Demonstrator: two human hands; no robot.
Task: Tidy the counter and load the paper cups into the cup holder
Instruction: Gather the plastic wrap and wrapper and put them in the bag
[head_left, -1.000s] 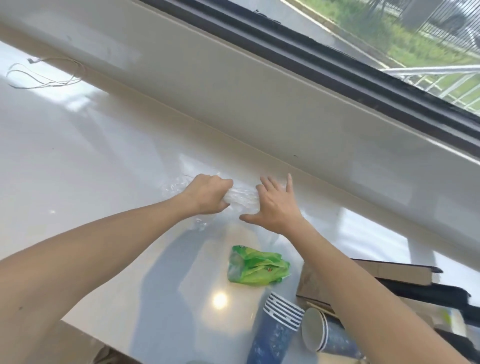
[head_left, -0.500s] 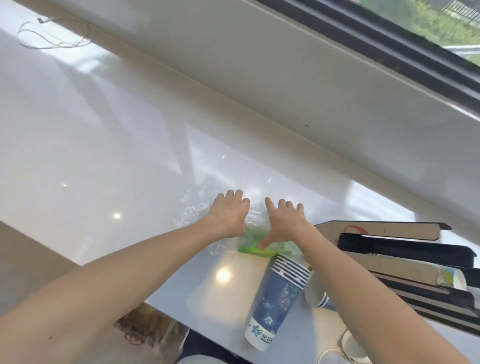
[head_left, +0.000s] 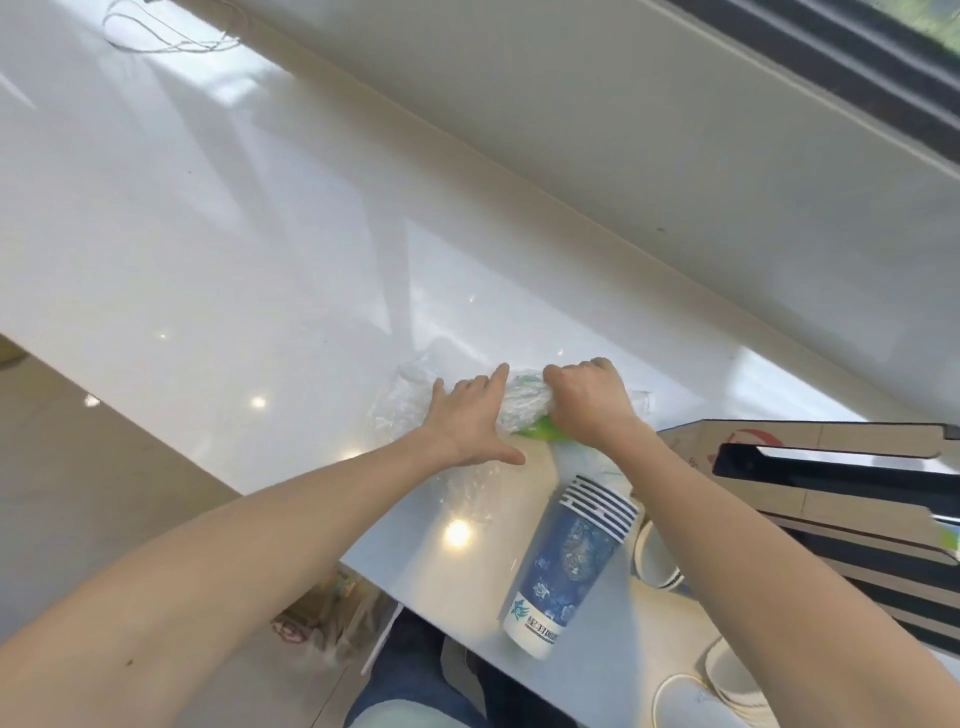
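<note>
While both forearms reach across the glossy white counter (head_left: 218, 249), the hands meet over a crumpled sheet of clear plastic wrap (head_left: 415, 400). Left hand (head_left: 467, 421): flat, palm down, fingers spread and pressing on the wrap — not closed around anything. Right hand (head_left: 589, 402): curled into a fist around a bunched roll of the same wrap, with a green wrapper (head_left: 543, 430) showing just under its knuckles; the green piece appears caught inside the bundle, though how much of it the fist holds I cannot tell.

Stack of blue paper cups (head_left: 569, 558): lying on its side near the counter's front edge, rims toward the hands, white base toward the person, just beside the right forearm. More cups, white insides visible (head_left: 654, 561), lie partly hidden behind that forearm; further white cups (head_left: 727, 680) sit at the lower right corner.

Flattened cardboard box with black panels (head_left: 831, 467): on the counter to the right, near the right wrist.

Thin white cord (head_left: 171, 44): looped at the far left — well apart from everything else. Window sill (head_left: 623, 145) runs along the back edge.
</note>
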